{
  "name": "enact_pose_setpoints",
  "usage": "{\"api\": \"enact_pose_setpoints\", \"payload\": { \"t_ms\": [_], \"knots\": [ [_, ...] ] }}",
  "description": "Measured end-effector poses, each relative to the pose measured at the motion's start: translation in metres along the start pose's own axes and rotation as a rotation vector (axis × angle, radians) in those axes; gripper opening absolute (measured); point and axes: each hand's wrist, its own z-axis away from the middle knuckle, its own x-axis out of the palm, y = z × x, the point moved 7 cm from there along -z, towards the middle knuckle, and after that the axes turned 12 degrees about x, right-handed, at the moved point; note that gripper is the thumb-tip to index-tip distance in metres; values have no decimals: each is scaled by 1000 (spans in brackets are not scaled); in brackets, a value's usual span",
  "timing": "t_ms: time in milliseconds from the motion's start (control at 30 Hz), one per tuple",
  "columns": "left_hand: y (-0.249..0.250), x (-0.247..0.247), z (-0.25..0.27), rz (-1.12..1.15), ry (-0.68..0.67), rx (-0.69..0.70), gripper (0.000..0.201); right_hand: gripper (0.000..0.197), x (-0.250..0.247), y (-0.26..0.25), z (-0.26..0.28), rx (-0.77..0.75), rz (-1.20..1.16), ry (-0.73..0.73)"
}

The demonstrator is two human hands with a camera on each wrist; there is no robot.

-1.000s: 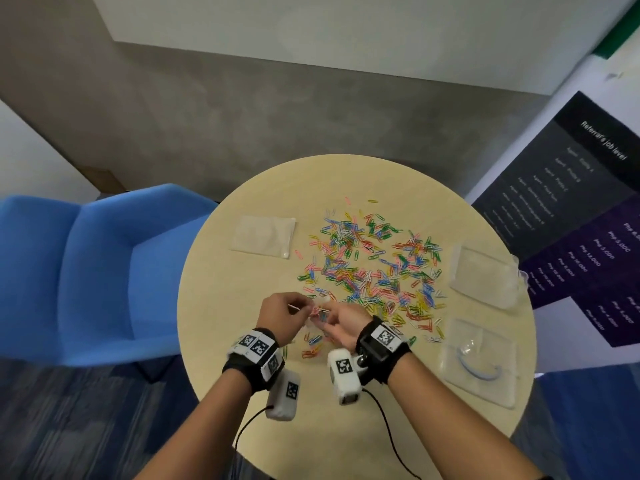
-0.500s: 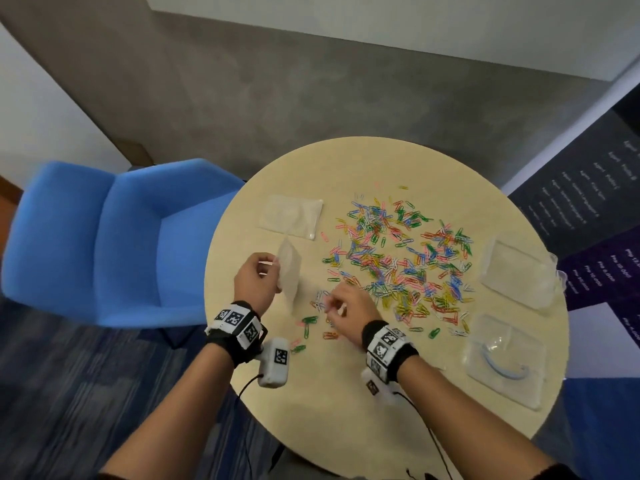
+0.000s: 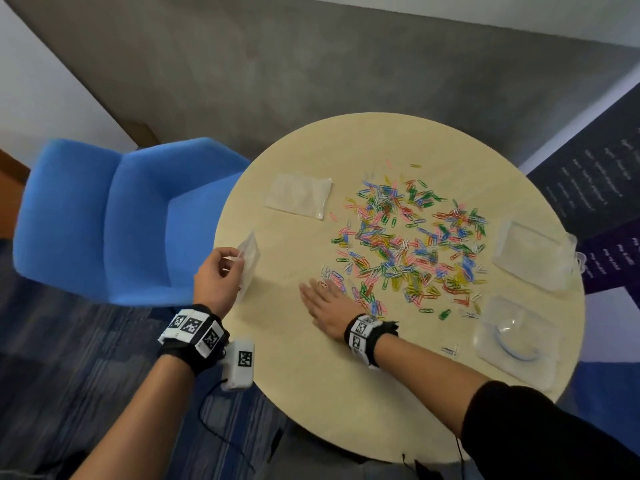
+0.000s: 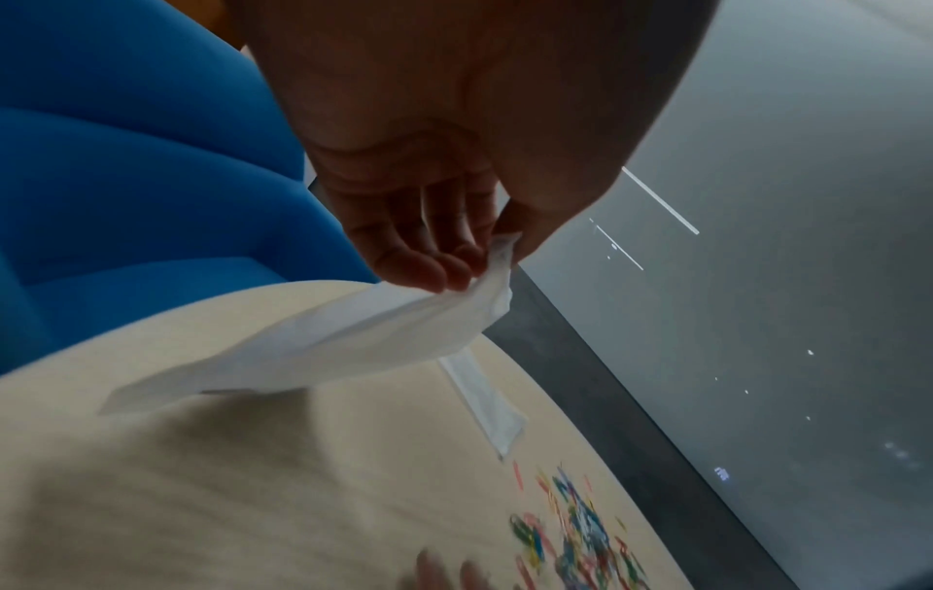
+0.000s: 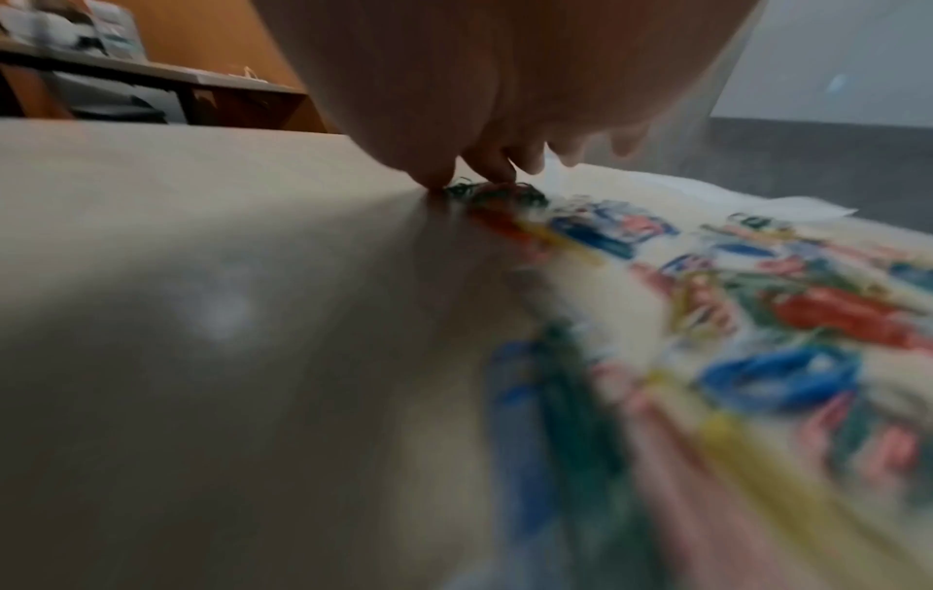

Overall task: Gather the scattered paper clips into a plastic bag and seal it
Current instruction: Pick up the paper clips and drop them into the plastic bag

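Your left hand (image 3: 218, 278) pinched the plastic bag (image 3: 250, 261) by its top edge above the counter (image 3: 294, 368) at the left rim. Your right hand (image 3: 325, 304) lay flat, fingers straight, grasping nothing, touching the near-left edge of the scattered paper clips (image 3: 408, 244).

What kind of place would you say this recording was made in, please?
Probably an office lounge or meeting corner: a small round table, a blue upholstered armchair, carpeted flooring, and a printed poster listing job levels.
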Motion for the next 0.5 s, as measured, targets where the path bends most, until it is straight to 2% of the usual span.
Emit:
{"api": "enact_pose_setpoints", "payload": {
  "t_ms": [100, 200, 267, 333, 400, 500],
  "knots": [
    [-4, 10, 11, -15, -47, 14, 9, 58, -10, 22, -22, 111, 16, 3],
    [2, 19, 14, 1, -54, 28, 8, 56, -11, 40, -31, 257, -89, -119],
    [6, 25, 13, 11, -58, 38, 8, 57, -11, 42, -26, 266, -147, -167],
    [8, 32, 11, 20, -78, 54, 9, 63, -17, 42, -17, 232, -174, -110],
    [11, 42, 8, 21, -102, 55, 8, 53, -22, 44, -7, 223, -194, -46],
    [17, 57, 4, 35, -134, 51, 5, 31, -22, 53, 5, 275, -197, -72]
  ]
}}
